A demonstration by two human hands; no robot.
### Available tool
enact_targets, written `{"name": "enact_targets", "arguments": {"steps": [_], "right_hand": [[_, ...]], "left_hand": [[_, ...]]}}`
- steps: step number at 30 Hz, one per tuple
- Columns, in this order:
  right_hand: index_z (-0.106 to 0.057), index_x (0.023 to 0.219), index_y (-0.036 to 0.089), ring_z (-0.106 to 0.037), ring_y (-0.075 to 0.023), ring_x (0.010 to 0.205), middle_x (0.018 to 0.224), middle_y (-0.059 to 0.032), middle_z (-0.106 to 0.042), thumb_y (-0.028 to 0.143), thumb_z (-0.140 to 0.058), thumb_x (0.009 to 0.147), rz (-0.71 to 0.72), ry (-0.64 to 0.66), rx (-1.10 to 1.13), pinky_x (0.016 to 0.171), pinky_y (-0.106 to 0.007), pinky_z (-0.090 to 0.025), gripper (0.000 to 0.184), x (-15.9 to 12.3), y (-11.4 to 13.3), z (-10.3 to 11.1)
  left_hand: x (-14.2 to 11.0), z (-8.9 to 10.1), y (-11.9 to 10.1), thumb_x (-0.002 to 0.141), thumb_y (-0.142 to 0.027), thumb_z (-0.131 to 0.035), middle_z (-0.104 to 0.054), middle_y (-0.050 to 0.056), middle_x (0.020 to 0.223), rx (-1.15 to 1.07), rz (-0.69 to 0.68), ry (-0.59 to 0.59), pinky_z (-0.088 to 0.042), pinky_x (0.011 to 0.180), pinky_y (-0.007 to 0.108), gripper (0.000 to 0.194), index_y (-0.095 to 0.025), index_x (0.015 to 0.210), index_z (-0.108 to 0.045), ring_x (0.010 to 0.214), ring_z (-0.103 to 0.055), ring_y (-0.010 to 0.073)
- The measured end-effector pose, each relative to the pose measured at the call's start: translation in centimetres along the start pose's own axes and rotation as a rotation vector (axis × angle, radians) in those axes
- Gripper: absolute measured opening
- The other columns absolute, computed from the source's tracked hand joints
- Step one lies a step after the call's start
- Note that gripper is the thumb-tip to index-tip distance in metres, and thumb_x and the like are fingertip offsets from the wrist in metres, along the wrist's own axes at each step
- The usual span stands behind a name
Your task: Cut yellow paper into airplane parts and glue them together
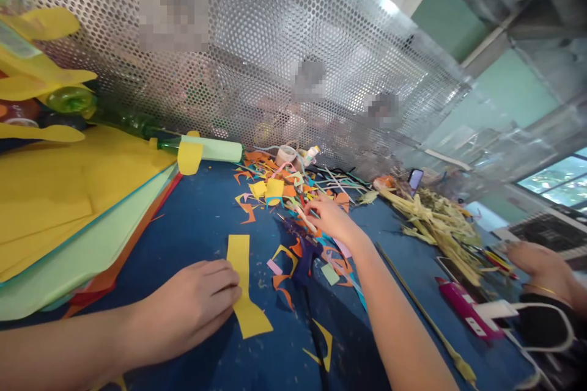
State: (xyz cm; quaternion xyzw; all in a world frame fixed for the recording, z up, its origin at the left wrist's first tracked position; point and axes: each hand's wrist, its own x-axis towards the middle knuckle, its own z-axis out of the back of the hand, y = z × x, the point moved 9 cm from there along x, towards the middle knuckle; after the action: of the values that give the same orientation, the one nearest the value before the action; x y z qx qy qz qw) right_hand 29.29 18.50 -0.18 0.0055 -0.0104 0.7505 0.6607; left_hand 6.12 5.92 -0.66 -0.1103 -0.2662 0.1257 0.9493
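Observation:
My left hand lies at the lower left, its fingers closed on the left edge of a yellow paper strip that flares at its near end. My right hand reaches into a heap of paper scraps, its fingers curled together. Whatever is in them, I cannot make out. Just below that hand, a dark blue glue gun rests among orange, pink and yellow offcuts, its black cord running toward me.
Stacked coloured paper fills the left side, near a wrapped green bottle. Dried husks, a long stalk and a magenta box with a white plug lie right. Another person's hand is there. A perforated metal panel stands behind.

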Motion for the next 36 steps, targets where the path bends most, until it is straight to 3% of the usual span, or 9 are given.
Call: {"name": "enact_targets", "arguments": {"steps": [4,13,18,23,36], "right_hand": [[-0.064,0.079,0.018,-0.053,-0.017,0.081,0.091,-0.0072,-0.052,0.029,-0.06,0.078,-0.034,-0.02,-0.08,0.069,-0.025,-0.037,0.012,0.1,0.5,-0.1],[-0.064,0.078,0.012,-0.058,-0.0228,0.084,0.093,-0.015,-0.058,0.023,-0.056,0.08,-0.092,-0.014,-0.192,0.073,-0.029,-0.04,0.014,0.6,1.4,-1.2],[-0.064,0.066,0.014,-0.058,-0.018,0.073,0.082,-0.0103,-0.061,0.026,-0.057,0.079,-0.085,0.005,-0.173,0.064,-0.025,-0.039,0.019,0.8,0.9,-1.3],[-0.063,0.068,0.016,-0.056,-0.0152,0.068,0.076,-0.0061,-0.061,0.03,-0.059,0.077,-0.088,-0.01,-0.146,0.059,-0.023,-0.036,0.017,0.9,0.5,-0.7],[-0.062,0.057,0.016,-0.054,-0.0154,0.06,0.064,-0.0061,-0.059,0.027,-0.057,0.076,-0.097,0.014,-0.104,0.053,-0.025,-0.031,0.022,0.5,0.8,-1.0]], "left_hand": [[0.0,0.0,-0.1,0.086,-0.012,-0.04,-0.062,0.007,0.088,0.005,0.0,-0.004,-0.048,0.08,0.032,0.02,-0.017,0.094,-0.059,0.086,-0.057,0.0187],[0.0,0.1,-0.1,0.086,-0.012,-0.04,-0.062,0.007,0.087,-0.001,0.007,0.012,-0.048,0.081,0.032,0.02,-0.017,0.093,-0.059,0.087,-0.057,0.0188],[0.1,0.3,-0.1,0.086,-0.012,-0.041,-0.062,0.007,0.086,-0.007,0.009,-0.013,-0.049,0.079,0.03,0.02,-0.017,0.091,-0.059,0.085,-0.057,0.0179],[0.0,0.3,-0.1,0.086,-0.013,-0.042,-0.062,0.007,0.086,0.006,-0.001,-0.025,-0.049,0.081,0.031,0.019,-0.017,0.091,-0.059,0.086,-0.058,0.018],[0.3,0.9,-0.1,0.087,-0.014,-0.04,-0.063,0.007,0.083,-0.009,0.014,-0.049,-0.049,0.079,0.031,0.021,-0.017,0.092,-0.06,0.083,-0.058,0.0179]]}}
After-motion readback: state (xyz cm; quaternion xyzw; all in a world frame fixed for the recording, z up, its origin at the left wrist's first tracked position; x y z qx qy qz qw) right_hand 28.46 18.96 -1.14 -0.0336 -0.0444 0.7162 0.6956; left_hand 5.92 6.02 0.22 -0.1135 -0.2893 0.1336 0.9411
